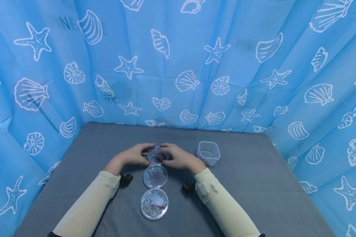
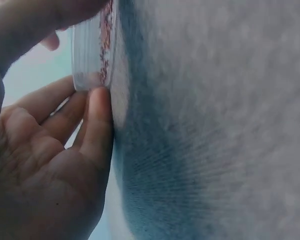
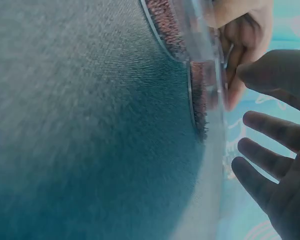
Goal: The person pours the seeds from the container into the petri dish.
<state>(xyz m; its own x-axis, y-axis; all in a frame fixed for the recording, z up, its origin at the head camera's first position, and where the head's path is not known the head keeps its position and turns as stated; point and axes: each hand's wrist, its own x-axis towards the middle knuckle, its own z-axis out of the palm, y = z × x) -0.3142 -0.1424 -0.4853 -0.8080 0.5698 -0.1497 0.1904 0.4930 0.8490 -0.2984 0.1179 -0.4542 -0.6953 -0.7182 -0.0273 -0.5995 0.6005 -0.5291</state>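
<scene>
Three clear petri dishes stand in a line in the head view, with reddish-brown bits inside. My left hand [image 1: 136, 154] holds the farthest dish [image 1: 156, 154] by its side, its fingers [image 2: 97, 112] at the edge in the left wrist view. My right hand [image 1: 178, 156] is at the same dish's right side. In the right wrist view its fingers are spread apart, with the thumb [image 3: 270, 75] close to the rim and the other fingertips away from it. Nearer to me are the middle dish [image 1: 155, 176] and the front dish [image 1: 154, 203].
A small clear plastic container [image 1: 208, 152] stands to the right of my right hand. The grey tabletop [image 1: 249, 184] ends at a blue shell-print curtain [image 1: 172, 72]. Dark wrist devices [image 1: 126, 180] hang by both sleeves.
</scene>
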